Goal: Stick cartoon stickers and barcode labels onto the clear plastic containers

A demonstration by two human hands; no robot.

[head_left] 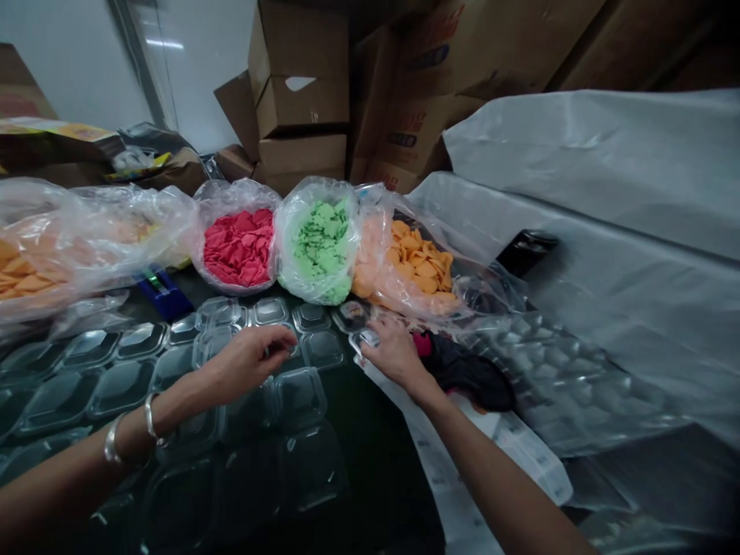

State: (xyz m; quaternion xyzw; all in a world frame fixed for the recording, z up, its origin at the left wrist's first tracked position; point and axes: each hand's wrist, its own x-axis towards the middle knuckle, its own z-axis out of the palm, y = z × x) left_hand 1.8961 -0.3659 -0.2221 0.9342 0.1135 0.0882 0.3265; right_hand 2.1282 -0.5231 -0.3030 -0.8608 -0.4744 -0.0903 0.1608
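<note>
My left hand [267,351], with two silver bangles on its wrist, hovers over rows of clear plastic containers [128,385]. Its fingers are curled towards the thumb; whatever they may hold is too small to make out. At the right end of the rows, my right hand [394,351] has its fingers bent over a small clear plastic container [364,338] and its thumb against it. Another small container [350,314] with something inside sits just behind. Beside my right hand lies a dark cloth item [471,374] with a pink part.
Behind the containers stand open plastic bags of red pieces [240,247], green pieces [322,243] and orange pieces [419,258], with more orange at left. A blue tool [163,293] lies before them. Cardboard boxes [304,85] rise behind; grey sheeting [624,231] covers the right.
</note>
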